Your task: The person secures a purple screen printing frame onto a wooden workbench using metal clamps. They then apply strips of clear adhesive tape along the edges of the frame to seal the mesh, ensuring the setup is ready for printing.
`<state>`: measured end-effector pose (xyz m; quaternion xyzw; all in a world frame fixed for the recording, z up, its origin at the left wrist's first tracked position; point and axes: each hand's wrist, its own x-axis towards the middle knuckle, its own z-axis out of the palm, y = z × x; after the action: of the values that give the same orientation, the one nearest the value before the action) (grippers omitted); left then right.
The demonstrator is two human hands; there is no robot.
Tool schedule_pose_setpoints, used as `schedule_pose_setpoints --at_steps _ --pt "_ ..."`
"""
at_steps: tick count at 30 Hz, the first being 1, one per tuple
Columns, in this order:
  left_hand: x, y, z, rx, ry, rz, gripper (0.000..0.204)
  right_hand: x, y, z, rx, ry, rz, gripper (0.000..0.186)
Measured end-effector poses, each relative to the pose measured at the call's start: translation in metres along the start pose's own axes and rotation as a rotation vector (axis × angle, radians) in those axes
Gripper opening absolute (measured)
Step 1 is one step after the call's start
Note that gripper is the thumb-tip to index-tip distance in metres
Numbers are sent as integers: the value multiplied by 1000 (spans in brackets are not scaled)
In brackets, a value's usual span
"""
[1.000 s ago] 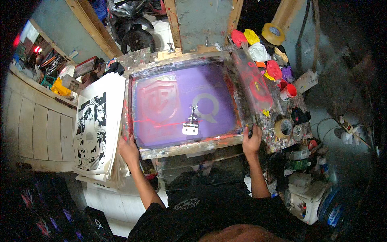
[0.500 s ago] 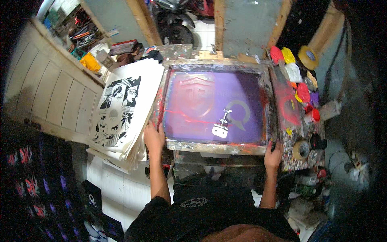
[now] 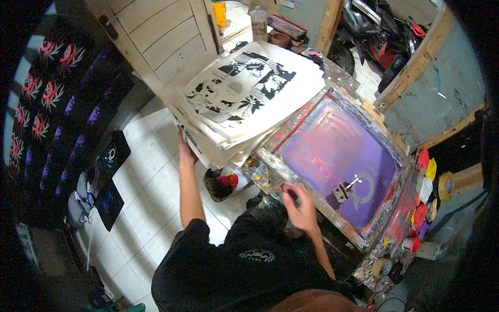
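Observation:
My left hand (image 3: 188,150) grips the lower left edge of a thick stack of paper sheets (image 3: 299,70) printed with black artwork; part of its fingers is hidden by the paper. My right hand (image 3: 301,207) is raised in front of the screen printing frame (image 3: 332,212), its fingers curled in toward the thumb. Whether anything small lies inside that curl cannot be made out. The purple mesh (image 3: 371,156) of the frame carries a faint reddish shield shape and a pale ring mark. On it lies a small metal hinge-like piece (image 3: 340,193) with a red line trailing from it.
Below the stack stands a dark bin (image 3: 221,187) with red and white stuff inside. Colourful bags (image 3: 427,179), a red-and-white pot (image 3: 411,244) and tape rolls (image 3: 382,268) crowd the right side. Dark printed cloths (image 3: 57,99) hang at left. A motorcycle (image 3: 382,47) stands beyond the doorway.
My view has turned left. My left hand has moved from the frame's left side to the paper stack's edge. My right hand has let go of the frame's right corner and come inward.

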<state>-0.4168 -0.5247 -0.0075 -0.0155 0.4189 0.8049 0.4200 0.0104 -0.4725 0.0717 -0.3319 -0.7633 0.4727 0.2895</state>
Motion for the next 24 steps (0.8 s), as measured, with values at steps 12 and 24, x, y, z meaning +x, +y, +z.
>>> schedule_pose_setpoints --at_steps 12,24 --pt "-31 38 80 281 74 132 57 195 22 51 94 65 309 58" --pt "14 38 60 358 44 81 66 155 8 97 926 -154 560 39"
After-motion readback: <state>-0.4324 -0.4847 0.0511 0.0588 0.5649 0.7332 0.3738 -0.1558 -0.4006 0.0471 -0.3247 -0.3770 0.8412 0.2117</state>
